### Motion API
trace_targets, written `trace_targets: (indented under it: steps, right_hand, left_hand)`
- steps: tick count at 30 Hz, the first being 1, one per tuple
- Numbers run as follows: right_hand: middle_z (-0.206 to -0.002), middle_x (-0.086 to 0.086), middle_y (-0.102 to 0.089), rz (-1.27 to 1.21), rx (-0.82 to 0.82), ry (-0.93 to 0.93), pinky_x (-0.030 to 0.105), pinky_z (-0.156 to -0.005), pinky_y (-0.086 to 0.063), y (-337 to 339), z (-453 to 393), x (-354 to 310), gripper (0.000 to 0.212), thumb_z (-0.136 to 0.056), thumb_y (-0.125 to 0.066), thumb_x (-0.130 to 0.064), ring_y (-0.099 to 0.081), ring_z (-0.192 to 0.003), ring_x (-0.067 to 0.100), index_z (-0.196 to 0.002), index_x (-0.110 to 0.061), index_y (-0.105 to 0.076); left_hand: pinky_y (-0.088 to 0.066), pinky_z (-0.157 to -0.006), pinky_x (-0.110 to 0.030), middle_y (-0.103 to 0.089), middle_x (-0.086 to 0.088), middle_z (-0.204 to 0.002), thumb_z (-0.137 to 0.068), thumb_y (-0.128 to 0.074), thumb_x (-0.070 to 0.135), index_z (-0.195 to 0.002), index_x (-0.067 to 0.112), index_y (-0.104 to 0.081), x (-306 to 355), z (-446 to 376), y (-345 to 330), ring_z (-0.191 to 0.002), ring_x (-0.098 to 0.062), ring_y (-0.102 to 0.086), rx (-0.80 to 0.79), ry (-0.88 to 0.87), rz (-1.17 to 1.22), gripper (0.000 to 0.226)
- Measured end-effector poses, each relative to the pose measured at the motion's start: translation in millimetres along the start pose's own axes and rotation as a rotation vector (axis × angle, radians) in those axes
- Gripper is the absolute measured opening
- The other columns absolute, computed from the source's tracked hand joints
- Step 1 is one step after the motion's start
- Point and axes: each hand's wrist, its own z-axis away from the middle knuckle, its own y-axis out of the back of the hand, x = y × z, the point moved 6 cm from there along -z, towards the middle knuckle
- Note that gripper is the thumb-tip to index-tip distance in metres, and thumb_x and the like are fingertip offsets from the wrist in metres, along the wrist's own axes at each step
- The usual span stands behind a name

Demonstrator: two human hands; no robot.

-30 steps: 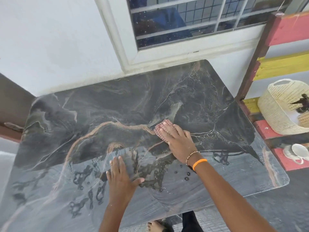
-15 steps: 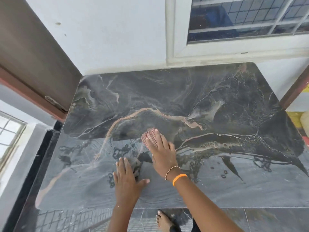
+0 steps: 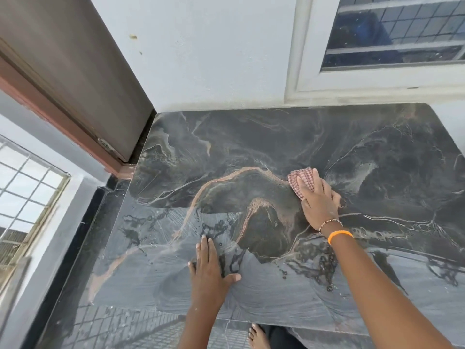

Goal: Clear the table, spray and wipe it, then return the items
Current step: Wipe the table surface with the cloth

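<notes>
A dark marble table [image 3: 226, 137] with orange and white veins fills the view, wet with streaks and droplets along its near half. My right hand [image 3: 318, 202] presses a small red-checked cloth [image 3: 299, 181] flat onto the tabletop right of centre, fingers straight over it, so most of the cloth is hidden. My left hand [image 3: 208, 270] rests flat on the wet surface near the front edge, fingers straight and thumb spread, holding nothing.
A white wall and a window [image 3: 392, 41] stand behind the table. A brown door [image 3: 63, 79] with a reddish frame is at the left, close to the table's back left corner. A dark glossy floor [image 3: 83, 285] lies to the left, and my bare foot [image 3: 258, 336] shows below the front edge.
My right hand has slid the cloth to the right and a little farther back across the table. The left hand has stayed planted. The view has swung left and the shelf is out of sight.
</notes>
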Motion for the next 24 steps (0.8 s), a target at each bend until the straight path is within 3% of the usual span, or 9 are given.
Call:
trace_targets:
  steps: [2, 5, 10, 14, 17, 21, 24]
  right_hand:
    - [-0.159, 0.008, -0.001, 0.001, 0.006, -0.01, 0.048, -0.106, -0.022, -2, -16, -26, 0.057, -0.091, -0.043, -0.015, -0.014, -0.141, 0.029, -0.144, -0.03, -0.028]
    - [-0.159, 0.008, 0.001, -0.02, -0.019, 0.121, 0.047, -0.106, -0.022, -9, -21, -81, 0.059, -0.09, -0.044, -0.015, -0.013, -0.141, 0.028, -0.144, -0.028, -0.026]
    - [-0.16, 0.001, 0.004, -0.094, -0.214, 0.57, 0.045, -0.104, -0.017, -45, 48, -157, 0.065, -0.082, -0.043, -0.01, -0.007, -0.143, 0.021, -0.142, -0.032, -0.028]
    - [-0.158, -0.013, 0.005, -0.167, -0.376, 0.868, 0.04, -0.099, -0.017, -51, 78, -151, 0.063, -0.083, -0.039, -0.011, -0.009, -0.143, 0.015, -0.139, -0.039, -0.035]
    - [-0.152, -0.022, 0.008, -0.15, -0.342, 0.791, 0.034, -0.097, -0.015, -37, 44, -126, 0.064, -0.085, -0.04, -0.011, -0.012, -0.142, 0.012, -0.138, -0.046, -0.034]
    - [-0.158, -0.009, -0.011, -0.118, -0.152, 0.447, 0.033, -0.096, -0.015, -19, -32, -104, 0.06, -0.087, -0.045, -0.012, -0.02, -0.139, 0.018, -0.137, -0.045, -0.038]
    - [-0.159, -0.002, -0.012, -0.098, -0.075, 0.279, 0.037, -0.099, -0.017, -20, -66, -119, 0.057, -0.087, -0.046, -0.011, -0.02, -0.139, 0.021, -0.138, -0.037, -0.041]
  left_hand:
    - [-0.009, -0.118, -0.046, 0.023, -0.003, -0.155, -0.079, -0.058, 0.056, -0.146, 0.01, 0.016, -2, -2, -1, -0.145, -0.022, 0.015, 0.009, 0.008, 0.007, 0.11]
    - [-0.008, -0.119, -0.044, 0.019, 0.0, -0.157, -0.077, -0.062, 0.056, -0.147, 0.012, 0.013, -4, -3, 0, -0.145, -0.02, 0.013, 0.027, 0.006, 0.035, 0.111]
    - [-0.006, -0.117, -0.044, 0.002, -0.003, -0.159, -0.072, -0.063, 0.058, -0.149, 0.014, 0.002, -29, -11, 27, -0.146, -0.02, 0.003, 0.199, 0.09, 0.168, 0.11]
    - [-0.01, -0.117, -0.045, -0.001, -0.006, -0.159, -0.07, -0.068, 0.056, -0.149, 0.01, -0.001, -53, -34, 49, -0.146, -0.022, 0.001, 0.204, 0.138, 0.112, 0.113]
    - [-0.011, -0.119, -0.043, 0.004, -0.004, -0.159, -0.071, -0.07, 0.052, -0.149, 0.01, 0.002, -57, -42, 52, -0.146, -0.021, 0.003, 0.152, 0.157, 0.107, 0.114]
    - [-0.007, -0.12, -0.042, 0.008, -0.001, -0.159, -0.071, -0.071, 0.049, -0.149, 0.011, 0.003, -58, -44, 50, -0.146, -0.018, 0.006, 0.145, 0.174, 0.159, 0.114]
    - [-0.005, -0.119, -0.041, 0.01, 0.0, -0.158, -0.07, -0.072, 0.048, -0.149, 0.012, 0.004, -60, -45, 49, -0.146, -0.017, 0.007, 0.15, 0.182, 0.183, 0.115]
